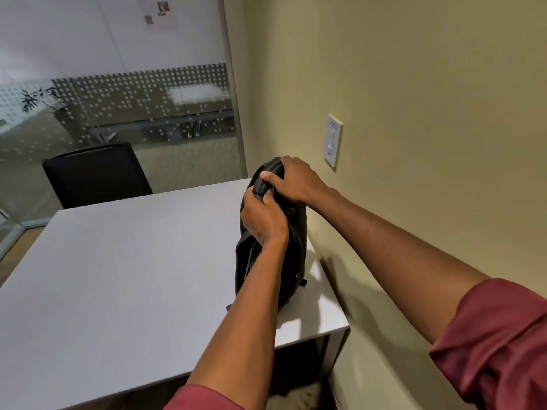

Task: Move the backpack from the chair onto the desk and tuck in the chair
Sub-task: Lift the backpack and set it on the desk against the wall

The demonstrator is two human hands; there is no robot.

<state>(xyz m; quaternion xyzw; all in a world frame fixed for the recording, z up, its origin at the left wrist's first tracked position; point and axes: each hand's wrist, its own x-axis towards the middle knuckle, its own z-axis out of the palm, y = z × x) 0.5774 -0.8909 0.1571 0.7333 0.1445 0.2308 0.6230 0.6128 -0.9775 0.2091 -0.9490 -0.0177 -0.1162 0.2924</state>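
Observation:
A black backpack (pixel 291 261) stands upright on the right end of the white desk (pixel 124 270), close to the wall. My left hand (pixel 262 220) grips its top near the handle, fingers closed on the fabric. My right hand (pixel 296 180) clasps the very top of the backpack from above, thumb pressed on the front. A black chair (pixel 96 174) stands at the desk's far side, its back showing above the desk edge. The chair on my side is out of view.
A yellow-green wall (pixel 414 99) with a white light switch (pixel 334 141) runs along the desk's right side. A glass partition (pixel 133 93) with a dotted film closes the far side. The desk's right leg (pixel 336 353) stands near the wall.

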